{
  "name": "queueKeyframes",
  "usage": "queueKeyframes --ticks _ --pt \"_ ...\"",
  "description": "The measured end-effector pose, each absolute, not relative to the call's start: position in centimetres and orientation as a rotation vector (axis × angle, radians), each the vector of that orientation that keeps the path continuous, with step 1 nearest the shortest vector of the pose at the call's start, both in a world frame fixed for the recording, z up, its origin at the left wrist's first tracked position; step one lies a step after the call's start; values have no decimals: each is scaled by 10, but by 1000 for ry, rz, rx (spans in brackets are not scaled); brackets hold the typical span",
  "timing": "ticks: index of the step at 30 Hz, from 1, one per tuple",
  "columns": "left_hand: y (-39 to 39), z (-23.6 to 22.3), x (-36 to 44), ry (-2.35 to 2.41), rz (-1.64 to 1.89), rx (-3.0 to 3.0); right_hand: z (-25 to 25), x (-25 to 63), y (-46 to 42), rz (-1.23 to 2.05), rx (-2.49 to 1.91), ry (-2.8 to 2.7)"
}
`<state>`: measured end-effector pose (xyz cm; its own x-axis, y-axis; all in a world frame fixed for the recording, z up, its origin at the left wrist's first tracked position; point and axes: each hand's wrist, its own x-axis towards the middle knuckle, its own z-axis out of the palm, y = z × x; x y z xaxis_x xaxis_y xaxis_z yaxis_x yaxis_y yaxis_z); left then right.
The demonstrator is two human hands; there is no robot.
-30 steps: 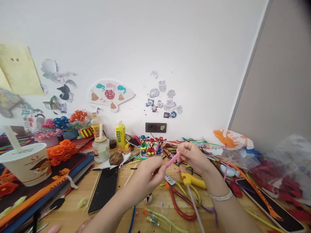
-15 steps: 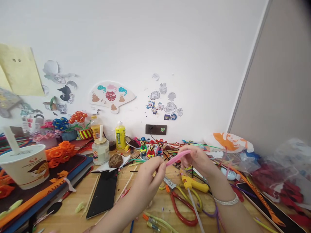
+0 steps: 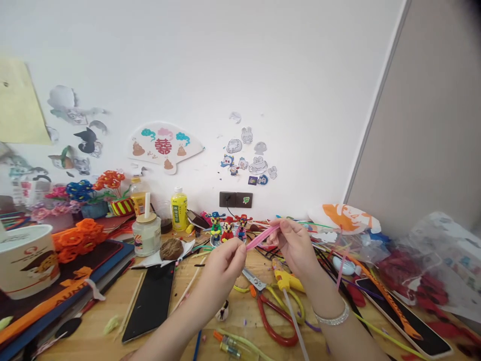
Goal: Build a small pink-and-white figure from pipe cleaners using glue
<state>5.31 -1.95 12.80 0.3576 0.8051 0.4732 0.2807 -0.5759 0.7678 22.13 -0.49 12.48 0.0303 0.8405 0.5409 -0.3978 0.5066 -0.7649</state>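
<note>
A: Where's your pink strip?
B: Above the wooden table, slanting between your two hands.
A: Grip?
B: Your left hand closed on its lower end, your right hand pinching the upper.
A: Around it?
B: Three small figurines beyond; scissors and yellow glue gun lying below, near each other.

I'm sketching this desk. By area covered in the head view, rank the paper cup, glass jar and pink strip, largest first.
1. Paper cup, though partly cut off by the left edge
2. Glass jar
3. Pink strip
</note>
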Motion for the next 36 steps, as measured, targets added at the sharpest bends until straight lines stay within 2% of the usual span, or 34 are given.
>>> queueKeyframes --ticks 8,14,24,30,36 --pt "-17 127 54 881 1129 1972 129 214 -12 1017 -439 -1186" --pt "-9 129 50 793 1036 1864 124 219 -12 1068 -525 -1443" --pt "-14 139 40 1049 1022 2369 143 212 -29 161 -989 -2258" --pt "-22 141 40 1037 922 2398 136 209 -30 -142 -1019 -2323" --pt "-20 140 43 1056 969 2333 134 208 -29 -345 -986 -2363"
